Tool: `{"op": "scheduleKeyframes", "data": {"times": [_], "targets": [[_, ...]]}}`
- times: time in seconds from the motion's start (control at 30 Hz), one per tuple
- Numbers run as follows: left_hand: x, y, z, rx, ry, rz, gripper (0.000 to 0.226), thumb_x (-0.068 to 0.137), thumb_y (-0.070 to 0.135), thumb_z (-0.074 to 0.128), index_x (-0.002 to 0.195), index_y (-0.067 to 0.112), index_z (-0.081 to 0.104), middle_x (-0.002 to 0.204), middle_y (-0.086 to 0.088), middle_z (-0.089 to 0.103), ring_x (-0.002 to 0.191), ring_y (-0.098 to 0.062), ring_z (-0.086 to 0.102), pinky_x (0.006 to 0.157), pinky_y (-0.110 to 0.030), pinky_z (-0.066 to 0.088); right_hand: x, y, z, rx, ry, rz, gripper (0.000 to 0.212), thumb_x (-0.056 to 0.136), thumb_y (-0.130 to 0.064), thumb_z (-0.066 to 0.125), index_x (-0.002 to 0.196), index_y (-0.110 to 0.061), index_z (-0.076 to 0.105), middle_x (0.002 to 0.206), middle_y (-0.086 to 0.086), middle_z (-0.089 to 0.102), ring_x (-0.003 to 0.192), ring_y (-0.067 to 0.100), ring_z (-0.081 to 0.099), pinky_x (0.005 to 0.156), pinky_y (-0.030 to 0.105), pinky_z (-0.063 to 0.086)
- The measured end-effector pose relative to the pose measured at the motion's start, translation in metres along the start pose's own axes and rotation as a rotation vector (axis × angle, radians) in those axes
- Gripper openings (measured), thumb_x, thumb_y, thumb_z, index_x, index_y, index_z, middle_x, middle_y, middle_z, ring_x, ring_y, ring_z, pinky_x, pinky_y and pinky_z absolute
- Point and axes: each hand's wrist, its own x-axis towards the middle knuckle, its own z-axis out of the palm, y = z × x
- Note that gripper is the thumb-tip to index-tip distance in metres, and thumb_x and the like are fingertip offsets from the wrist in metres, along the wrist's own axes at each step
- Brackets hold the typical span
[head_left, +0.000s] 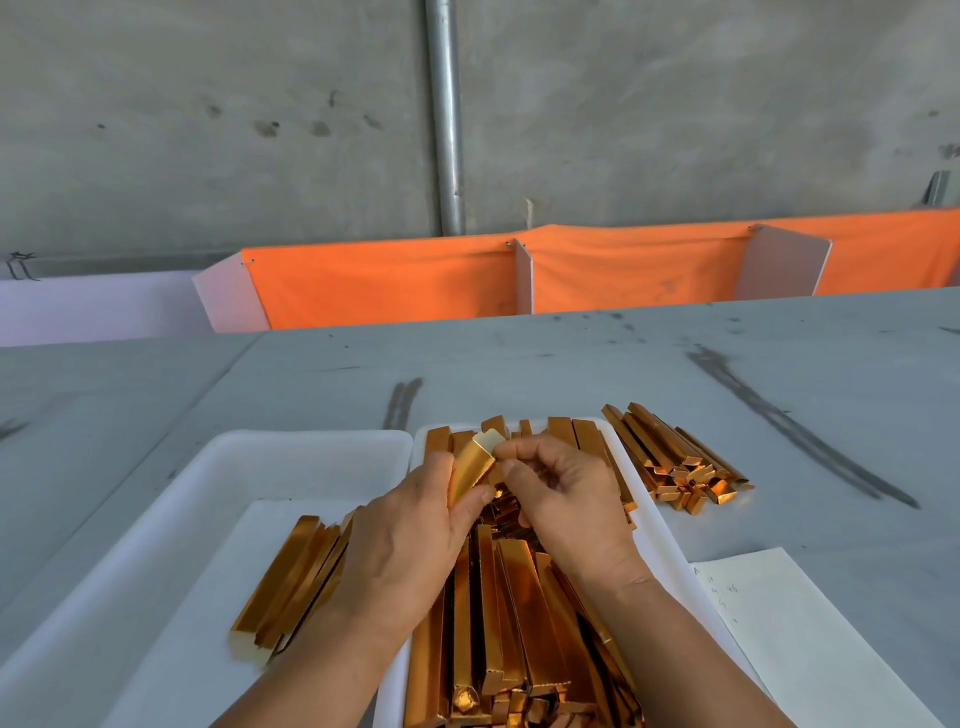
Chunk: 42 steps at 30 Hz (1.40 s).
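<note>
Gold foil cardboard strip (470, 475) pinched in my hands: left hand (410, 525) grips the body, right hand (566, 499) nips the top flap. Crease slow along the fold, imo.

Beyond both trays you have open surface (519, 374) back to the orange cloth (389, 286), which walls off the far edge. You can reach into the far half of the left tray (234, 452); a small stack (291, 577) lies along its near right side. The right tray (631, 467) is packed with strips and shows no bare floor. Your left hand (410, 525) and right hand (566, 499) meet over its far end, both gripping one strip (470, 467), so nothing passes between them. On the right, a loose pile (675, 457) sits just beside the tray rim and a paper (779, 623) lies nearer you.
</note>
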Motion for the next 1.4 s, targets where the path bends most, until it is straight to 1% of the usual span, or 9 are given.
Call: {"op": "scheduleKeyframes", "data": {"times": [0.1,0.23,0.33,0.47,0.6,0.83,1.13,1.27,1.4], "targets": [[-0.0004,0.0033,-0.0015,0.029,0.008,0.045,0.051,0.084,0.069,0.018,0.098,0.026,0.042,0.064,0.012,0.039,0.051,-0.008,0.045,0.043,-0.015,0.025,0.0003,0.0008,0.0007,-0.009,-0.058,-0.004,0.033,0.094,-0.004,0.055,0.086,-0.032,0.070,0.083,-0.004,0.068,0.066,0.028,0.059,0.056,0.028,0.053],[-0.0012,0.0031,-0.0024,0.049,-0.012,0.081,0.055,0.083,0.071,0.014,0.100,0.027,0.043,0.070,0.013,0.044,0.054,-0.007,0.045,0.045,-0.015,0.023,0.0027,0.0021,-0.0010,-0.091,-0.059,0.033,0.019,0.081,-0.020,0.057,0.076,-0.035,0.069,0.099,-0.008,0.054,0.085,-0.001,0.055,0.067,0.017,0.048],[-0.0020,0.0033,-0.0024,0.036,-0.029,0.115,0.052,0.085,0.071,0.018,0.100,0.028,0.043,0.069,0.014,0.043,0.051,-0.006,0.044,0.046,-0.014,0.025,0.0053,0.0053,-0.0028,-0.115,-0.049,0.035,0.022,0.089,-0.016,0.056,0.075,-0.026,0.070,0.100,-0.009,0.051,0.093,0.003,0.053,0.074,0.023,0.043],[-0.0019,0.0033,-0.0022,-0.007,-0.024,0.100,0.053,0.084,0.072,0.020,0.101,0.028,0.045,0.066,0.015,0.038,0.050,-0.005,0.042,0.046,-0.011,0.022,0.0056,0.0053,-0.0018,-0.045,0.006,0.010,0.030,0.096,-0.014,0.056,0.078,-0.035,0.070,0.091,-0.011,0.064,0.084,0.006,0.062,0.069,0.024,0.049],[-0.0024,0.0027,-0.0023,-0.015,-0.021,0.093,0.055,0.083,0.073,0.018,0.102,0.029,0.044,0.064,0.016,0.035,0.050,-0.003,0.040,0.047,-0.010,0.020,0.0060,0.0037,-0.0016,-0.025,0.035,0.016,0.024,0.095,-0.014,0.062,0.084,-0.034,0.069,0.075,-0.022,0.067,0.071,-0.001,0.064,0.058,0.014,0.048],[-0.0031,0.0038,-0.0039,0.008,-0.021,0.091,0.057,0.082,0.073,0.017,0.104,0.029,0.046,0.068,0.016,0.038,0.053,-0.005,0.042,0.047,-0.009,0.019,0.0047,0.0027,-0.0017,-0.009,0.057,0.018,0.022,0.092,-0.016,0.068,0.086,-0.037,0.072,0.078,-0.015,0.069,0.073,0.004,0.064,0.057,0.013,0.048],[-0.0034,0.0041,-0.0045,-0.035,-0.024,0.085,0.051,0.085,0.070,0.024,0.102,0.028,0.048,0.065,0.017,0.035,0.047,-0.003,0.039,0.045,-0.010,0.021,0.0022,0.0025,-0.0024,-0.036,-0.023,0.044,0.032,0.095,-0.010,0.053,0.083,-0.032,0.072,0.075,0.002,0.070,0.071,0.031,0.064,0.060,0.048,0.055],[-0.0028,0.0036,-0.0039,-0.054,-0.027,0.081,0.049,0.086,0.069,0.027,0.102,0.028,0.048,0.064,0.017,0.034,0.047,-0.003,0.039,0.046,-0.010,0.022,0.0025,0.0024,-0.0022,-0.017,-0.064,0.053,0.024,0.095,-0.014,0.057,0.086,-0.030,0.071,0.074,0.000,0.069,0.060,0.017,0.060,0.057,0.037,0.056],[-0.0033,0.0027,-0.0036,-0.072,-0.044,0.079,0.042,0.086,0.070,0.027,0.097,0.032,0.042,0.060,0.018,0.034,0.046,0.000,0.039,0.046,-0.010,0.021,0.0025,0.0063,0.0006,-0.054,-0.085,0.015,0.019,0.096,-0.019,0.060,0.086,-0.033,0.069,0.077,-0.003,0.070,0.071,0.017,0.067,0.057,0.025,0.057]]}}
